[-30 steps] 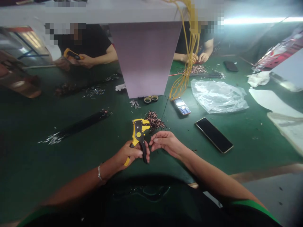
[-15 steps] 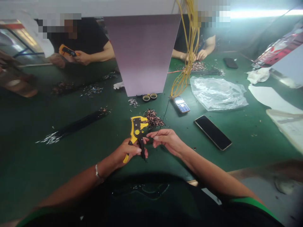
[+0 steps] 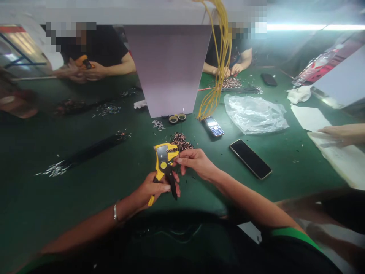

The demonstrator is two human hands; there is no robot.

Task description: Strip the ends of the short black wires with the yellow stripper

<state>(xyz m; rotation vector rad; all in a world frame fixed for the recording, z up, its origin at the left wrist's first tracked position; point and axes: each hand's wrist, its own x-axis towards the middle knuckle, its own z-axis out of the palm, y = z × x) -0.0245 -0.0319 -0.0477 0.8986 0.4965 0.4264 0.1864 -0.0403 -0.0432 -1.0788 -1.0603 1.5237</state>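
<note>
My left hand [image 3: 155,186] is wrapped round the handles of a yellow and black wire stripper [image 3: 163,155], its jaws pointing right. Close to those jaws, my right hand [image 3: 195,161] pinches a thin black wire [image 3: 181,127] that rises upright past the fingertips. The wire's lower part is hidden by the fingers and the tool. Just behind the jaws lies a pile of short copper-ended wire scraps [image 3: 182,141]. To the left, a bundle of black wires [image 3: 88,152] has bare silvery ends at one side and coppery ends at the other.
A smartphone [image 3: 251,159], a keypad phone [image 3: 214,126] and a clear plastic bag [image 3: 255,114] lie to the right. Two tape rolls [image 3: 177,118] sit by a pale panel [image 3: 169,72]. Yellow cables [image 3: 221,57] hang down. Co-workers' hands [image 3: 228,71] work across the table; another hand [image 3: 342,134] touches papers at right.
My right hand has brought the black wire closer to the stripper's jaws, and the wire now stands more upright. Another person's hand has come in over the papers at right.
</note>
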